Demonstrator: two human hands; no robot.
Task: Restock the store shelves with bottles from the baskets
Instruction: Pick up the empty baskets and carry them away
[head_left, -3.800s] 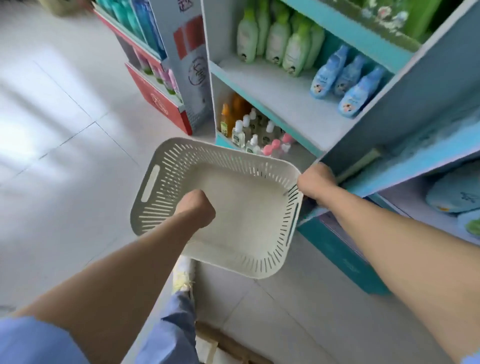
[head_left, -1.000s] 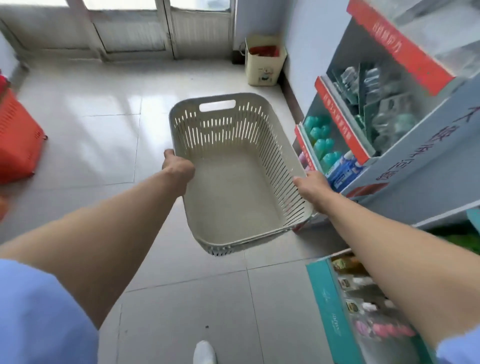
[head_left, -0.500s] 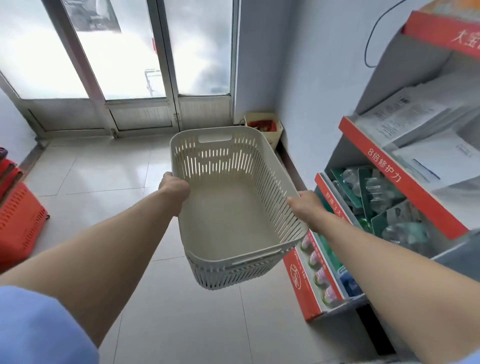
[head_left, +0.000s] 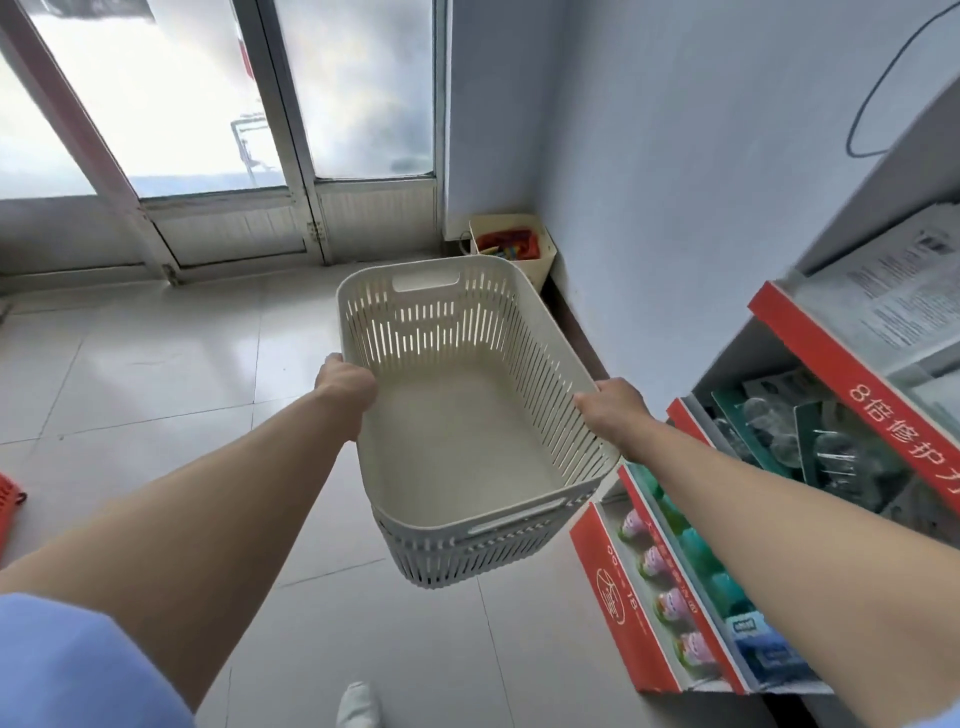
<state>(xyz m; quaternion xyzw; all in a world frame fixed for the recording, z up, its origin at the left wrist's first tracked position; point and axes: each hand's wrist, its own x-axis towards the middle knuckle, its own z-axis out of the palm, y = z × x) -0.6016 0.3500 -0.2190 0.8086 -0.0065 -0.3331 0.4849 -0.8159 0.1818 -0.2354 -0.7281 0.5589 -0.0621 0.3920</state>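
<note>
An empty cream slotted basket (head_left: 457, 441) hangs in the air in front of me, over the tiled floor. It looks like two baskets nested, one rim just below the other at the near end. My left hand (head_left: 345, 387) grips the left long rim. My right hand (head_left: 613, 410) grips the right long rim. No bottles lie inside it. A red-edged store shelf (head_left: 810, 332) stands at the right, with small pink and teal bottles (head_left: 670, 571) on its lowest tier.
Glass doors (head_left: 208, 104) close off the far side. A cream bin (head_left: 519, 249) with red contents sits in the corner by the grey wall. A red basket's edge (head_left: 8, 499) shows at far left. My white shoe (head_left: 358, 706) is at the bottom.
I have turned from the teal shelf toward the glass doors, carrying the basket. Over the last second the view has risen and the basket has stayed level in both hands.
</note>
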